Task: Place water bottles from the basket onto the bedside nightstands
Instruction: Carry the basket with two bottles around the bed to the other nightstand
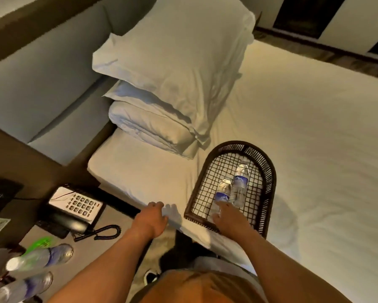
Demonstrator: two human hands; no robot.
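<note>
A dark wicker basket [269,171] lies on the white bed near its front edge. Two clear water bottles with blue labels lie inside it: one [240,182] further back, one [222,194] nearer me. My right hand [229,217] reaches into the basket and its fingers touch the nearer bottle; a firm grip is not visible. My left hand [150,217] rests on the mattress edge, fingers curled, holding nothing. Two more bottles [41,256] [24,287] stand on the nightstand [115,217] at the lower left.
A telephone [74,206] with a coiled cord sits on the nightstand, beside a dark device [2,193]. Stacked pillows [172,73] and a folded duvet [148,125] lie at the head of the bed. A grey padded headboard [41,73] runs along the left.
</note>
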